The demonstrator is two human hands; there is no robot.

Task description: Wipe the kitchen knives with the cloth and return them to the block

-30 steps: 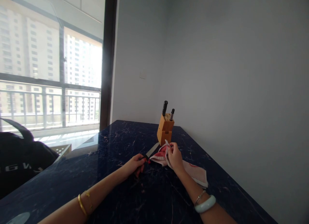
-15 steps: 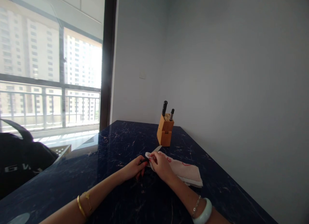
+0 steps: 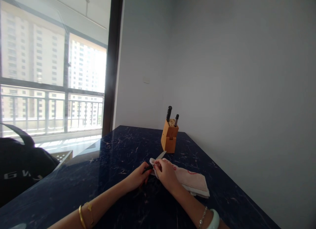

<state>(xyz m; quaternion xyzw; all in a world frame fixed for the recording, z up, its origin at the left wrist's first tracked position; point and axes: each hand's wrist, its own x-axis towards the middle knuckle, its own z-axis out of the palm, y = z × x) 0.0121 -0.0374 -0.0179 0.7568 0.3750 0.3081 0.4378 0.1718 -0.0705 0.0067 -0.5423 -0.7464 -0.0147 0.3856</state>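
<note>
My left hand (image 3: 137,177) is closed around the black handle of a knife (image 3: 161,155), whose blade points away and to the right. With its fingers pinched, my right hand (image 3: 166,173) holds a corner of a pale pink towel (image 3: 194,180) against the knife near the base of the blade. The rest of the towel lies folded on the table to the right, partly hidden behind my right hand and forearm. Just beyond the blade tip stands a wooden knife block (image 3: 170,138) with two black-handled tools in its top.
The dark blue marbled table (image 3: 133,140) stretches back to a grey wall (image 3: 222,74). A black bag (image 3: 22,166) with white letters sits beyond its left edge. Farther left is a large window (image 3: 51,97).
My view has tilted slightly, so most things sit a little lower. Both hands keep their hold, with the right fingers and towel corner shifted slightly along the knife.
</note>
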